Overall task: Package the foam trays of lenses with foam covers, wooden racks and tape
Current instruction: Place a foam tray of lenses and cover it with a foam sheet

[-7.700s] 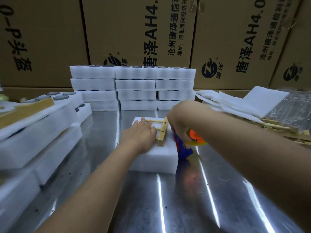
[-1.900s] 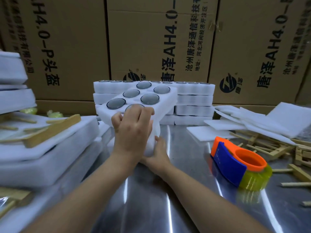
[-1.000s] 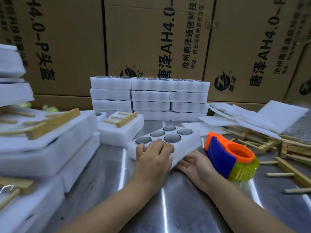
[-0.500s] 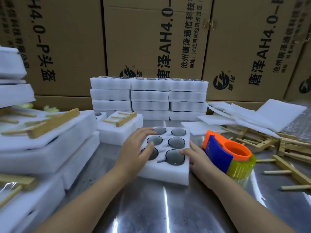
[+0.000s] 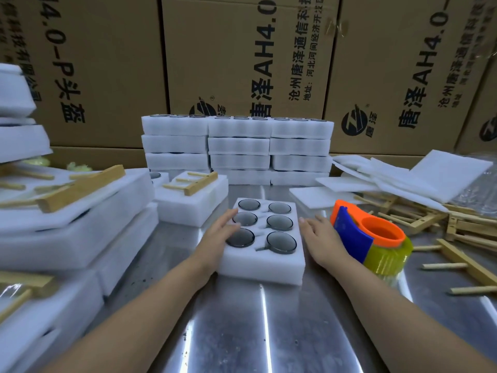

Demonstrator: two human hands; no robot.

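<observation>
left edge of the bench (image 5: 269, 332): wrapped foam packs (image 5: 67, 238) stacked, a wooden rack (image 5: 80, 188) on top. beside them, a smaller pack (image 5: 192, 208) carrying its own rack. bench centre: foam tray (image 5: 262, 267), flat, uncovered, six lenses (image 5: 279, 222) seated in two columns. left hand (image 5: 219, 238) released, straight fingers resting on the tray's left rim. right hand (image 5: 321, 242) released, flat along the tray's right side; contact appears likely but is unclear. tape dispenser (image 5: 371, 238) just right of that hand. right edge: foam covers (image 5: 430, 179) over loose wooden racks (image 5: 470, 230).
</observation>
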